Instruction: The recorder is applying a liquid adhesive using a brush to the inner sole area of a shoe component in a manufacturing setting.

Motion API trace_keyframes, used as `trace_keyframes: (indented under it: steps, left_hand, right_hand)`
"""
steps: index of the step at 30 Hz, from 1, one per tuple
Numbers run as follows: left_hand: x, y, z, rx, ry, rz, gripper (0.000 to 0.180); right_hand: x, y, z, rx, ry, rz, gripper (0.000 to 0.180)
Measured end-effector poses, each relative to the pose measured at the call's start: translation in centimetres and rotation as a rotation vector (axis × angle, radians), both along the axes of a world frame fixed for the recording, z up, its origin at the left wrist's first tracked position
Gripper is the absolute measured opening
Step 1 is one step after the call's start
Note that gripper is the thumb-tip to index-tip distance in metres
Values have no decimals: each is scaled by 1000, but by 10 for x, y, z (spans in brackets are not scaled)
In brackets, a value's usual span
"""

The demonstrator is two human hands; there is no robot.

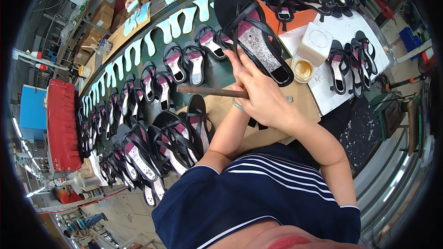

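A black strappy sandal (251,37) with a pink and silvery-white footbed is raised in front of me, toe pointing away. My left hand (235,71), with a green bangle at the wrist, holds it; most of that hand is hidden behind the sandal and my other hand. Across it reaches my right hand (267,97), fingers closed round a brown stick-like handle (207,91) that points left. Its fingertips rest against the sandal's footbed, near the heel. The tool's working end is hidden. Beside the heel stands an open tub of yellowish paste (303,70).
Rows of similar sandals (194,64) and pale insole pieces (170,26) line the green bench (214,76). At right are a white block-shaped container (315,44), more sandals (339,67) and an orange box (300,18). Cardboard (300,97) lies underneath. Another person's hand (133,1) works across the bench.
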State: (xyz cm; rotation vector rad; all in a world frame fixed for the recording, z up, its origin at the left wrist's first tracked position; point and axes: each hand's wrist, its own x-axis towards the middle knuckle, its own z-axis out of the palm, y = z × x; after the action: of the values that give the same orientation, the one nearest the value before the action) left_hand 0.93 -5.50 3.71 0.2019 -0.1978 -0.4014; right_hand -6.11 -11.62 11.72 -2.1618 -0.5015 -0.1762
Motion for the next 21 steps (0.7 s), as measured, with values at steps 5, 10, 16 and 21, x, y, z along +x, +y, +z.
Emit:
trace_keyframes:
  steps: [5, 10, 16, 21]
  left_hand:
    - [-2, 0, 3, 2, 34, 55, 85]
    - [2, 0, -4, -32, -16, 50, 85]
    - [3, 0, -6, -34, -29, 87, 86]
    - [0, -2, -1, -35, 6, 132, 88]
  right_hand:
    - [-2, 0, 4, -74, -12, -5, 26]
    - [-3, -1, 9, -113, -2, -9, 30]
    - [-3, 0, 11, -150, -4, -1, 32]
    - [-5, -1, 12, -142, -4, 6, 31]
